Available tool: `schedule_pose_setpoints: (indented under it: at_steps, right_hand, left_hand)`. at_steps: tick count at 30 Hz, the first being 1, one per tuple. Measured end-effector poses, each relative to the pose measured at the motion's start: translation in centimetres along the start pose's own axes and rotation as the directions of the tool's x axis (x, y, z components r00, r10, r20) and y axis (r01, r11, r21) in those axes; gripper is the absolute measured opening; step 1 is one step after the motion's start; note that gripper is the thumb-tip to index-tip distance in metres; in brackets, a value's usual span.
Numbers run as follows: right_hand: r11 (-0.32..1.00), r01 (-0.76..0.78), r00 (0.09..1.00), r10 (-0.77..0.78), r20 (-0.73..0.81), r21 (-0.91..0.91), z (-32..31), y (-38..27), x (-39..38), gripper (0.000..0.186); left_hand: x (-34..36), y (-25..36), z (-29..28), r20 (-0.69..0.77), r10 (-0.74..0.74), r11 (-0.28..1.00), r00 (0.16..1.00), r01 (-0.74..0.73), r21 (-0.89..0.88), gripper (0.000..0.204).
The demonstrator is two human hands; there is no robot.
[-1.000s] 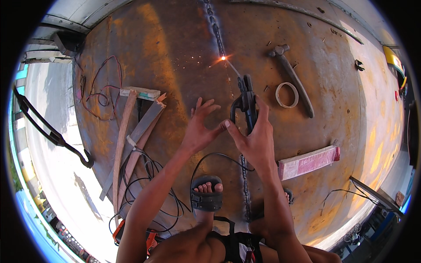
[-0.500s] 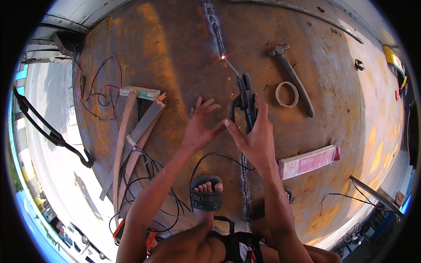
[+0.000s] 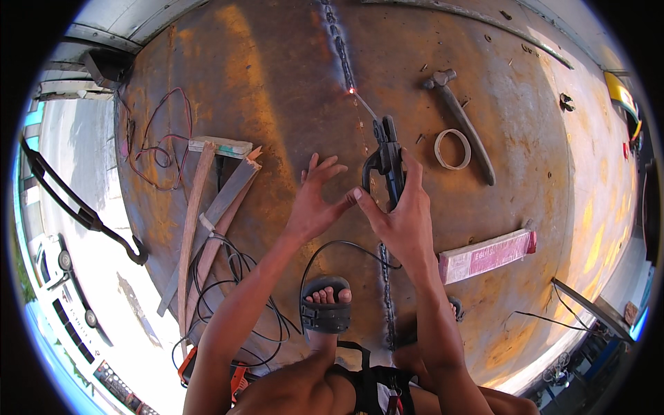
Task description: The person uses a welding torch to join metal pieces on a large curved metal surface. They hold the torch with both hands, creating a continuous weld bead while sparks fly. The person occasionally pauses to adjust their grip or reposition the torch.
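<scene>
My right hand (image 3: 403, 220) is wrapped around a black welding electrode holder (image 3: 390, 158). A thin welding rod (image 3: 364, 104) sticks out of its jaws, up and to the left. The rod's tip meets a small red-white glow (image 3: 352, 90) at the lower end of a dark weld bead (image 3: 338, 47) on a rusty steel plate (image 3: 290, 117). To the left, my left hand (image 3: 312, 204) is open with nothing in it, fingers spread and bent. Its thumb tip touches or nearly touches my right thumb. Nearer me, another weld bead (image 3: 387, 290) runs down the plate.
On the right lie a hammer (image 3: 462, 119), a pale ring (image 3: 452, 149) and a pink-and-white box (image 3: 488, 256). Wooden strips (image 3: 199, 207), thin red wire (image 3: 185, 111) and looped black cable (image 3: 235, 266) lie at left. My sandalled foot (image 3: 326, 304) rests on the plate.
Both hands, the electrode holder and the rod look almost still. The glow at the tip is slightly smaller. Outside at the lower left, the passing vehicles have shifted.
</scene>
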State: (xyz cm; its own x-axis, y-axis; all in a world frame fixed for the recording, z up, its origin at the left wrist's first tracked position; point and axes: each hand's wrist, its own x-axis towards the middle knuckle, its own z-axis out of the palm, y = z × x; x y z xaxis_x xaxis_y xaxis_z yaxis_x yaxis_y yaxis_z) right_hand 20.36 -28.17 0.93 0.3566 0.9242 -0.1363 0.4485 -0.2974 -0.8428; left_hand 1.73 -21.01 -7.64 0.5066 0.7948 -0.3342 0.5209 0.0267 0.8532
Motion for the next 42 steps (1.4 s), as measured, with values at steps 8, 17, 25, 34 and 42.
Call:
schedule_pose_setpoints:
  at_steps: [8, 17, 25, 34, 42]
  right_hand:
    - [0.998, 0.045, 0.997, -0.047, -0.062, -0.045, 0.5, 0.8, -0.1, 0.088]
    - [0.998, -0.062, 0.998, 0.061, 0.016, 0.010, 0.1, 0.0, 0.0, 0.094]
    - [0.998, 0.043, 0.998, -0.044, -0.032, -0.038, 0.5, 0.7, 0.1, 0.092]
    - [0.999, 0.022, 1.000, -0.022, -0.009, -0.034, 0.3, 0.6, 0.2, 0.093]
    - [0.999, 0.002, 1.000, -0.001, 0.006, -0.035, 0.2, 0.4, 0.1, 0.094]
  left_hand:
    - [0.1, 0.3, -0.1, 0.010, -0.012, 1.000, 1.000, 0.012, 0.020, 0.080]
    - [0.0, 0.3, -0.1, 0.018, -0.026, 0.999, 0.999, 0.026, 0.021, 0.079]
    - [0.1, 0.4, -0.1, 0.020, -0.025, 0.999, 0.999, 0.025, 0.024, 0.078]
    - [0.2, 0.6, -0.3, 0.034, -0.029, 1.000, 0.999, 0.029, -0.007, 0.081]
    - [0.0, 0.6, -0.3, 0.024, -0.032, 0.999, 0.999, 0.033, -0.023, 0.082]
